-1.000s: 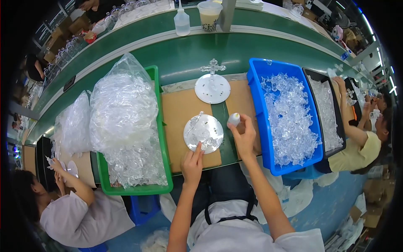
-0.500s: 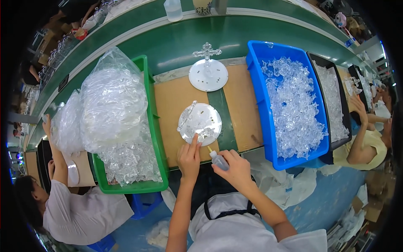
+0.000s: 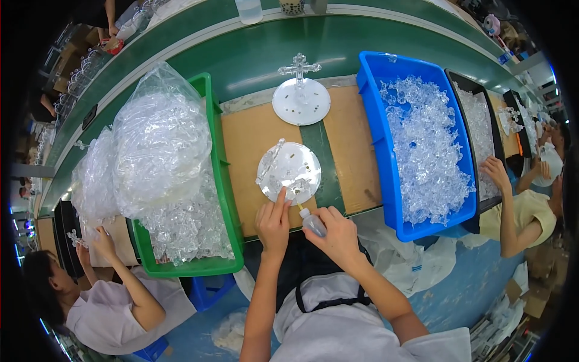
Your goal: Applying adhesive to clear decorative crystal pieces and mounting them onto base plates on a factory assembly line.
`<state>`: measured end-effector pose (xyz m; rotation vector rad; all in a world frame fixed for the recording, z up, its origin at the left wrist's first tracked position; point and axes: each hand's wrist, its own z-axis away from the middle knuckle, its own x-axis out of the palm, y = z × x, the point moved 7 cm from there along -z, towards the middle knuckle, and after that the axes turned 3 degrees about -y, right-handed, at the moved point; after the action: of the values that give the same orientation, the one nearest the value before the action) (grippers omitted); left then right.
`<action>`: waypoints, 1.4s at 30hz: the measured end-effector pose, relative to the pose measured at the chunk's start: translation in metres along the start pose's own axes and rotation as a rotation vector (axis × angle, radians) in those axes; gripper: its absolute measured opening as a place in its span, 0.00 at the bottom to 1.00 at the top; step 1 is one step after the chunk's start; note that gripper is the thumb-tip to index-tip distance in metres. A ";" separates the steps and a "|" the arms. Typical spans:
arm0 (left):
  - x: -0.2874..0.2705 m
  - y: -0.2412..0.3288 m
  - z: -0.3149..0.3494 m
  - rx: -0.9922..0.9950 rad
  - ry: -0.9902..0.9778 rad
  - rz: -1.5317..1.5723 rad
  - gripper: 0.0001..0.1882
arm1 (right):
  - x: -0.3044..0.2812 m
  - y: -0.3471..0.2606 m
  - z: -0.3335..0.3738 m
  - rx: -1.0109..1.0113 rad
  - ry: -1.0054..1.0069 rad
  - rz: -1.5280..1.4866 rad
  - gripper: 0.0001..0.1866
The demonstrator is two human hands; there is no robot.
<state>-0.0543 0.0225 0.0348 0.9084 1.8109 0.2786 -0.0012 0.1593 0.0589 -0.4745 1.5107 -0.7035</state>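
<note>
A round white disc (image 3: 307,161) with small marks lies on the brown board in front of me. On it are a long clear plastic piece (image 3: 269,161) at its left edge and a smaller clear plastic piece (image 3: 298,188) near its front. My left hand (image 3: 274,228) reaches over the front edge, fingers stretched out, fingertips at the smaller piece. In my right hand (image 3: 339,235) is a clear squeeze bottle (image 3: 314,224) with a yellow nozzle, tilted so its tip is at the disc's front edge. Behind stands a clear ornate cross (image 3: 300,67) on another white disc (image 3: 289,111).
To the left, a green bin (image 3: 218,139) holds clear pieces and bulging plastic bags (image 3: 160,151). A blue bin (image 3: 377,142) of clear parts and a black tray (image 3: 499,151) stand at right. Co-workers sit either side. A cup (image 3: 249,11) stands on the far ledge.
The bottle's nozzle has moved slightly closer to the disc's front edge. My left hand stays nearly in place. The co-worker at left now has both hands together on a clear piece.
</note>
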 end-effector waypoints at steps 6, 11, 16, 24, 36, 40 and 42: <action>0.000 0.001 -0.002 -0.002 0.003 -0.008 0.19 | -0.006 0.005 -0.002 0.024 0.021 -0.016 0.16; 0.000 0.001 -0.001 0.006 0.016 0.003 0.19 | -0.009 0.012 -0.002 0.057 0.037 -0.043 0.16; 0.002 -0.001 -0.001 -0.013 0.000 0.006 0.19 | -0.011 0.017 -0.002 0.074 0.075 -0.022 0.16; -0.004 -0.002 -0.001 -0.046 0.006 0.090 0.18 | -0.013 0.015 0.005 0.080 0.094 -0.075 0.17; -0.010 -0.031 -0.030 -0.436 -0.004 0.504 0.17 | 0.025 -0.012 0.005 0.070 -0.007 -0.339 0.19; -0.014 -0.033 -0.033 -0.445 -0.034 0.475 0.16 | 0.031 -0.015 -0.006 0.097 -0.019 -0.347 0.17; -0.012 -0.036 -0.033 -0.470 -0.057 0.512 0.17 | 0.033 -0.014 -0.010 0.089 0.004 -0.355 0.16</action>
<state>-0.0968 -0.0034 0.0373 1.0072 1.3469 0.9476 -0.0155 0.1281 0.0436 -0.6828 1.4061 -1.0435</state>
